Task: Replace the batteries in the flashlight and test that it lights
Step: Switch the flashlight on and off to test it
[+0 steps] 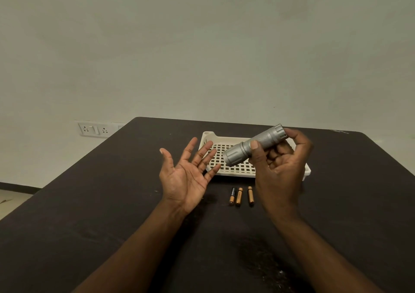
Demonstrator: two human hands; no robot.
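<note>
While the torch is aloft, facts stand thus:
Torch [254, 145]: gripped by right hand [280, 169], above the tray [208, 138]; long axis slants, head low toward left hand.
Left hand [187, 178]: released, palm up, just beside the torch head.
Batteries [241, 195]: three on tabletop [89, 202], near side of tray, nearer right hand.

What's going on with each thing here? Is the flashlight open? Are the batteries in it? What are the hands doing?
Flashlight: closed at both ends, held tilted above the tray; no light visible.
Batteries: three, lying side by side on the table, outside the flashlight.
Tray: on the table, nothing visible in it.
Right hand: gripping the flashlight.
Left hand: open, palm up, empty.
</note>
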